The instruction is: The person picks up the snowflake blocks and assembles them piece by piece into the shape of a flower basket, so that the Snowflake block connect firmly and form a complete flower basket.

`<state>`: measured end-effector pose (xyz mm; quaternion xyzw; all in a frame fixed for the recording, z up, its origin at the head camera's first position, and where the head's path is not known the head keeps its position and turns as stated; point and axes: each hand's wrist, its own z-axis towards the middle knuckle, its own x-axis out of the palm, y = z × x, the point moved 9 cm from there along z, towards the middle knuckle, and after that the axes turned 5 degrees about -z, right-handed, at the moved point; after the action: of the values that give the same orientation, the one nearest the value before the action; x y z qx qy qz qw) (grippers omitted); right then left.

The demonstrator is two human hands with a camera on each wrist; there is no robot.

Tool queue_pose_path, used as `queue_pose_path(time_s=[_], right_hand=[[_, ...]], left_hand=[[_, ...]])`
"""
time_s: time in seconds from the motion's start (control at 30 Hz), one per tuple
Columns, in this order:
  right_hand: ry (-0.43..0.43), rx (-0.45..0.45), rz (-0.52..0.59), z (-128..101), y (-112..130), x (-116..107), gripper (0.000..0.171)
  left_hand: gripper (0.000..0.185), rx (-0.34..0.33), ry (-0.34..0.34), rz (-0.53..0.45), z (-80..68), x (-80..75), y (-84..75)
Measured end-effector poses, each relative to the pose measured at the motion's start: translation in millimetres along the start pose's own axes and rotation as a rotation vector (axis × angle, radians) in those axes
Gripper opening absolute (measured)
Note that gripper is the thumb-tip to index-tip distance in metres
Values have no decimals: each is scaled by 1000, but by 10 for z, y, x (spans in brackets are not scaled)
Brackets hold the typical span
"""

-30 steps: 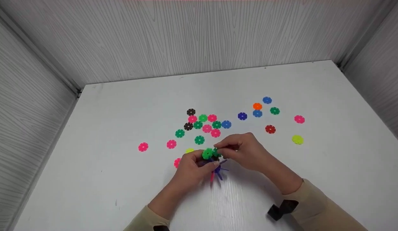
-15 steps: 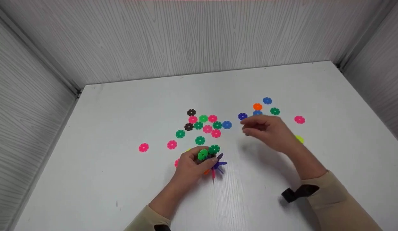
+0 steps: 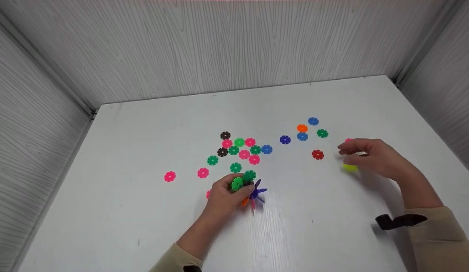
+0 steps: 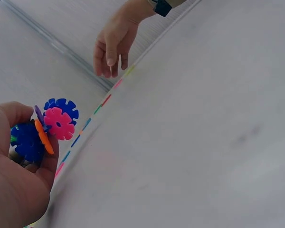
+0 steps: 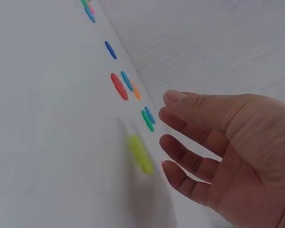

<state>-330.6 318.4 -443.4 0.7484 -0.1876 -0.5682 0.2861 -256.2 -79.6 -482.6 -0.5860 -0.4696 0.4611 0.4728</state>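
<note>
My left hand holds a cluster of interlocked notched plastic discs near the table's front middle. Two green discs stick up from it, with purple, orange and pink ones lower down. In the left wrist view a pink disc, blue discs and an orange disc show edge to face, joined by their slots. My right hand hovers at the right, fingers apart and holding nothing, over a yellow disc. A pink disc is partly hidden behind that hand.
Loose discs lie flat on the white table. A mixed group with a brown disc sits mid-table. Toward the right are a red disc, an orange disc and several others. Wood-grain panels wall the back and sides.
My right hand has let go of a dark green disc, now joined to the cluster, and has moved right to the yellow disc. The left hand has turned the cluster slightly.
</note>
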Motion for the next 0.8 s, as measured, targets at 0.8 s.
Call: queue_pose_path(time_s=[0.8], right_hand=[[-19,-36,55,-22,552,264,21]], left_hand=[[44,13,30,-63,-20,9,-38]])
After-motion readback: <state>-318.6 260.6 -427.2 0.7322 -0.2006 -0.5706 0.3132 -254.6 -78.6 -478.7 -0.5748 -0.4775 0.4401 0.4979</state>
